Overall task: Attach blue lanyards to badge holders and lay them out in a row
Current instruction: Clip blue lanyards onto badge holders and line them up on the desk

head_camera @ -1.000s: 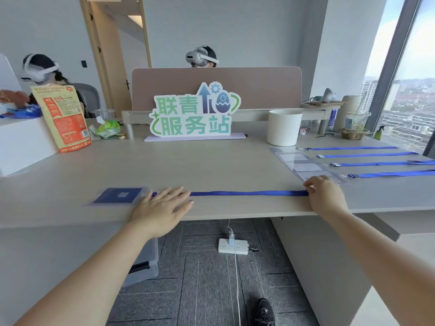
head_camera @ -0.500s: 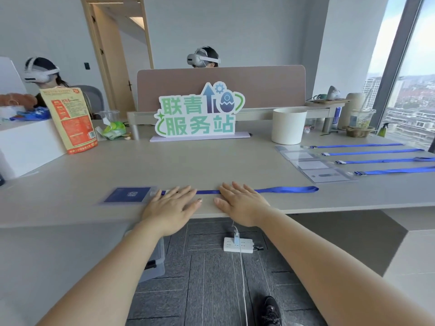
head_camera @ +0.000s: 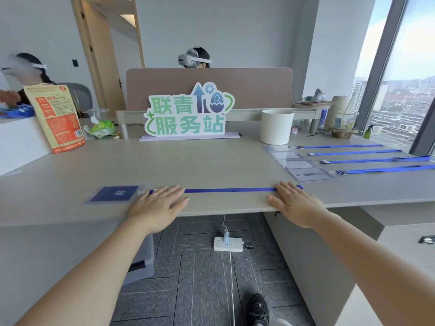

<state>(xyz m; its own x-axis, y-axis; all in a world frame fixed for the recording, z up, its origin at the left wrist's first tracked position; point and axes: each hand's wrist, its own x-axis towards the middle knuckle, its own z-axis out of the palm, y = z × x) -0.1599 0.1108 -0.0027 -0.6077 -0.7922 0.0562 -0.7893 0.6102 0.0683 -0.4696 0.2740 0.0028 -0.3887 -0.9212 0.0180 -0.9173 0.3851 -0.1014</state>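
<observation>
A badge holder with a dark blue card lies flat near the desk's front edge, with a blue lanyard stretched straight to its right. My left hand rests flat, fingers apart, on the lanyard's end next to the holder. My right hand lies flat, palm down, on the lanyard's far right end. At the right of the desk lie several clear badge holders, overlapping in a column, and several loose blue lanyards laid in parallel lines.
A standing sign with green characters and a white pot stand at the back of the desk. An orange bag stands at the left. Two people with headsets sit behind. A power strip lies on the floor.
My right hand slid from the lanyard's right end to its middle beside my left hand, then back out to the right end. My left hand stayed in place.
</observation>
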